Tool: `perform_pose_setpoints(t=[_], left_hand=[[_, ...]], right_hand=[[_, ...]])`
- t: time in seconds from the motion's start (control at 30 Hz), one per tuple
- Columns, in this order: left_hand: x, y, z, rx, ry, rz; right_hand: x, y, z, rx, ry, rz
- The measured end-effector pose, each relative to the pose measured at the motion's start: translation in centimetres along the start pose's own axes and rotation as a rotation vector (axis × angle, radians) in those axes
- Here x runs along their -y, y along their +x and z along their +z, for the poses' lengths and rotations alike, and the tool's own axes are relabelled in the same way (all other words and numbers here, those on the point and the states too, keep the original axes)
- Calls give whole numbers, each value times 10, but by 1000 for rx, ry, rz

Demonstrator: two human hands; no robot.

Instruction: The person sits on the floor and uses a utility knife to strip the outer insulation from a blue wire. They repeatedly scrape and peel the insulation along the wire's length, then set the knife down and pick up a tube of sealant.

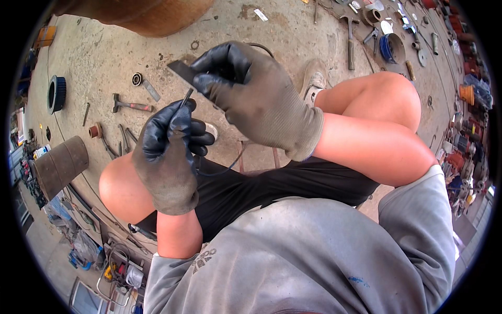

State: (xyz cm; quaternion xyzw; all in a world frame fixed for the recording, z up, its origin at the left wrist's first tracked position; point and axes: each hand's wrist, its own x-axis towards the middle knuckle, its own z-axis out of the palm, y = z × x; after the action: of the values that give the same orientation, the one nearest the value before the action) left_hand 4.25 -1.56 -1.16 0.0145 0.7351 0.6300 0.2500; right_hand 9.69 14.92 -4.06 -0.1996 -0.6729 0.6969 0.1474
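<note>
- The person sits above a concrete floor (251, 31) with both knees raised; both hands wear grey work gloves with dark coated palms and fingers.
- The left hand (170, 152) is closed: its fingertips (180, 112) pinch the upper end of a thin black cable (186, 98), which rises a short way above them.
- Below the left fingers the same cable hangs down in a loop across black shorts (272, 188), under both hands.
- The right hand (256, 99) is closed on a flat dark metal strip (180, 70); the strip projects up and to the left from its fingertips (209, 78).
- The tip of the cable stands just beside the strip, directly under the right fingertips; whether the two touch cannot be told.
- The two sets of fingertips are near each other, the right set above and slightly to the right of the left set.
- Beyond the left fingers, a hammer (130, 105) with a reddish handle lies on the floor, with a small bearing ring (137, 79) near it.
- Farther left of the left fingers sits a blue-edged ring (55, 93).
- Beyond the right fingers, well apart, lies a second hammer (350, 39), with a round blue-lined tin (392, 48) beside it.
</note>
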Motion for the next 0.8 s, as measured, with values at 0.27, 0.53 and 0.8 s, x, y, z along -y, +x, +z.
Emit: perform_pose_setpoints(t=[0.27, 0.53, 0.8], left_hand=[[3, 0, -1, -7, 44, 95], [4, -1, 0, -11, 38, 59], [-1, 1, 1, -13, 11, 54]], right_hand=[[0, 2, -3, 11, -48, -36], [2, -4, 3, 58, 58, 24], [3, 1, -1, -4, -12, 1]])
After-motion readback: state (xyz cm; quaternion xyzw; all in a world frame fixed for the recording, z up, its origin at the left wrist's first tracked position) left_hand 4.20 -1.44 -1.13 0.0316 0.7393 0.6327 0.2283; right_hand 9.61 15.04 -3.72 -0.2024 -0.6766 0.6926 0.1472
